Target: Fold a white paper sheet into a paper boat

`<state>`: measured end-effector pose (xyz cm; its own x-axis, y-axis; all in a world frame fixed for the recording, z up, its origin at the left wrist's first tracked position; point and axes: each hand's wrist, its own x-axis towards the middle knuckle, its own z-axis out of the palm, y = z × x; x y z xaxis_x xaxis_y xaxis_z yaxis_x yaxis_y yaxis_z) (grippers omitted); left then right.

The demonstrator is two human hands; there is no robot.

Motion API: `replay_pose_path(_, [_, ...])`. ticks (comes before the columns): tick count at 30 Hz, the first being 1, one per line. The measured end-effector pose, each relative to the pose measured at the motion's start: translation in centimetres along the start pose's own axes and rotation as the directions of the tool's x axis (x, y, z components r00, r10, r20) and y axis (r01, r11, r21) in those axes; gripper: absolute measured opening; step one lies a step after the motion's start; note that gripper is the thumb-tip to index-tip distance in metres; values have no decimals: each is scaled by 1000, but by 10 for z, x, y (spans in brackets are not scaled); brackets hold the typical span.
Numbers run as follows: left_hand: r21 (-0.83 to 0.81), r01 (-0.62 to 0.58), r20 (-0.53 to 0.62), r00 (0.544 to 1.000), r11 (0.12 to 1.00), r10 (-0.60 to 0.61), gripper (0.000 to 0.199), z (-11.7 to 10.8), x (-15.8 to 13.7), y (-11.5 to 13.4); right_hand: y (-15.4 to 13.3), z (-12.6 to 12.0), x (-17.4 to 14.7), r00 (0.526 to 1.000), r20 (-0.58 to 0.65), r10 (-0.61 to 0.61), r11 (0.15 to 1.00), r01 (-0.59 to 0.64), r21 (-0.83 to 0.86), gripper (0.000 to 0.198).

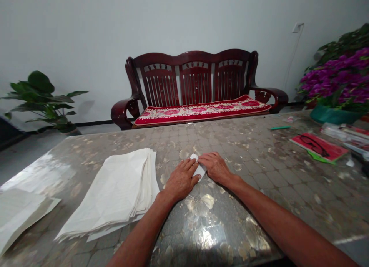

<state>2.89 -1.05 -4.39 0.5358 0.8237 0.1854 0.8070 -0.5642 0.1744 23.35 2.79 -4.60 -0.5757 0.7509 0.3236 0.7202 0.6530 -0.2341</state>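
Note:
A small piece of folded white paper (198, 172) lies on the table in front of me, partly covered by my fingers. My left hand (182, 179) holds it from the left, fingers laid over its upper part and thumb along its near edge. From the right, my right hand (215, 166) grips the paper's edge with its fingers bent and close together; its thumb is mostly hidden. To the left of my left forearm rests a stack of white paper sheets (115, 190), with creases showing on the top sheet.
The patterned table (245, 221) has a shiny surface. More paper (20, 211) lies at its left edge. On the right are glasses (314, 144) on a red booklet (336, 148), a green pen (280, 128) and a flower pot (331, 114). Behind stands a wooden bench (196, 59).

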Motion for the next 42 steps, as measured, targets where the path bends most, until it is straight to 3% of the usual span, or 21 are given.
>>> replay_pose_path(9, [6, 4, -12, 1000, 1000, -4, 51, -2, -17, -4, 3, 0, 0, 996, 12, 86, 996, -86, 18, 40])
replay_pose_path(19, [72, 104, -86, 991, 992, -98, 50, -3, -48, -4, 0, -2, -2, 985, 48, 163, 987, -162, -18, 47])
replay_pose_path(27, [154, 124, -94, 989, 980, -111, 36, -21, -20, 4, 3, 2, -6, 997, 15, 79, 997, -80, 4, 41])
replay_pose_path(33, [71, 112, -197, 976, 991, -96, 30, -6, -11, -1, 5, 2, -14, 1000, 22, 16, 999, -17, 45, 46])
replay_pose_path(37, [41, 62, -192, 980, 997, -53, 30, 1, -9, -8, 3, -1, -15, 999, 50, 18, 999, -20, 37, 44])
replay_pose_path(42, [23, 86, -197, 977, 996, -80, 27, 1, -3, -9, -7, -9, -6, 992, 106, 71, 997, -66, -51, 41])
